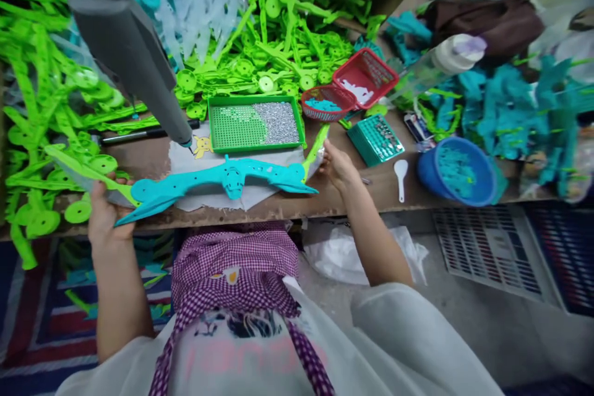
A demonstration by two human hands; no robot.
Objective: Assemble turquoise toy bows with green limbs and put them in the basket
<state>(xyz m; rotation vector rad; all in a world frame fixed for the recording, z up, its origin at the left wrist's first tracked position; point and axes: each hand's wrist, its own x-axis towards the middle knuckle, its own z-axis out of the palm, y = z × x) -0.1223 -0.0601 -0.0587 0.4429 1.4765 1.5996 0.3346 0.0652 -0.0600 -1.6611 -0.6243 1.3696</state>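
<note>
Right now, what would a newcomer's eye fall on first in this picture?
Probably the long blue-green part, held between the left hand and right hand at the bench's front edge. Behind it, bright green pieces lie heaped across the bench. Left of centre, a large grey tool slants down, tip lowermost.

A bottle [436, 64] was beside a brown cloth [487, 23], perhaps a bag. A white spoon [401, 179] lay near a pail [427, 174]. Lower stood a crate [492, 253].

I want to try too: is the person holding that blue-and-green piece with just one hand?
No, the left hand holds one end of the blue-and-green piece, the right hand the other.
</note>
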